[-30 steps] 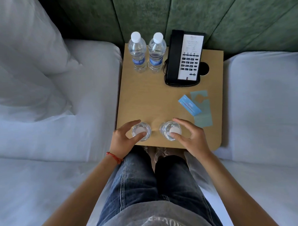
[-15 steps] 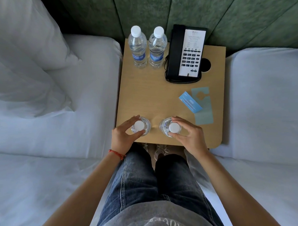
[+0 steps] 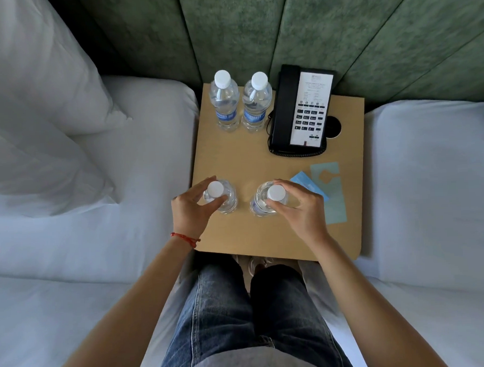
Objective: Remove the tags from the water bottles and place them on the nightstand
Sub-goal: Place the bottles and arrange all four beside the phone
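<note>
Left hand [image 3: 190, 210] grasps the neck of the near-left bottle [image 3: 222, 198], fingers curled beside its white cap; right hand [image 3: 301, 208] likewise grasps the near-right bottle [image 3: 264, 201]. Both bottles stand upright on the surface [image 3: 248, 158], side by side but apart. At 3 o'clock from the right hand, two tags lie flat: a blue card [image 3: 307, 184] overlapping a pale teal hanger [image 3: 330, 196]. At 12 o'clock, two further bottles [image 3: 240, 105] stand together, a black telephone [image 3: 301, 111] just beside them at 3 o'clock.
</note>
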The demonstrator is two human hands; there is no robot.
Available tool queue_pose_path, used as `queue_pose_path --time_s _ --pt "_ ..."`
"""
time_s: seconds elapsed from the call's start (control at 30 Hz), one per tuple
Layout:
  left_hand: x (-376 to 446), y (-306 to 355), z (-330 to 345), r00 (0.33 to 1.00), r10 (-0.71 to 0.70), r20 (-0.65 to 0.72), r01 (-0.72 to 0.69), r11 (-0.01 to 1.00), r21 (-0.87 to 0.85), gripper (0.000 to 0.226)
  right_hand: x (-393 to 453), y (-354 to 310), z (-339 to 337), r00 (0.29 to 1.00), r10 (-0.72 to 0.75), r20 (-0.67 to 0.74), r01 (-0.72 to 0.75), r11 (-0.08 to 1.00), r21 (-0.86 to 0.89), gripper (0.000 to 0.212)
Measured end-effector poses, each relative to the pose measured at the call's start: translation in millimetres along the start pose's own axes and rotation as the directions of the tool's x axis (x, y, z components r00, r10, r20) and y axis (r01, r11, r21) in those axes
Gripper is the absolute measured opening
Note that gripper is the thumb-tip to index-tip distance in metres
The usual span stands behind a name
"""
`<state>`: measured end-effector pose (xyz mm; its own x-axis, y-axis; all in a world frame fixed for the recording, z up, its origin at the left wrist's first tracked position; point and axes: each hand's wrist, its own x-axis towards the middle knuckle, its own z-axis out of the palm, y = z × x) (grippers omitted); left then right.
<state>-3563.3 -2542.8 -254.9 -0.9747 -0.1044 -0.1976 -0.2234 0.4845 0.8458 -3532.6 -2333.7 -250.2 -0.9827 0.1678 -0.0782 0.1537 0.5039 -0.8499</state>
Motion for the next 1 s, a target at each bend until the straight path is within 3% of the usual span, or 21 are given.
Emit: queue_pose_path --time_s 0.5,1.0 --pt "109 29 4 0.991 0.130 -0.005 -0.130 0.991 0.028 0.041 113 -16 34 0.982 -0.009 -0.186 0.018 0.999 0.046 0.038" --pt "146 34 16 0.990 0.118 0.077 -0.119 0.993 0.008 0.041 142 -15 46 0.989 0.014 -0.149 -0.003 0.997 0.073 0.036"
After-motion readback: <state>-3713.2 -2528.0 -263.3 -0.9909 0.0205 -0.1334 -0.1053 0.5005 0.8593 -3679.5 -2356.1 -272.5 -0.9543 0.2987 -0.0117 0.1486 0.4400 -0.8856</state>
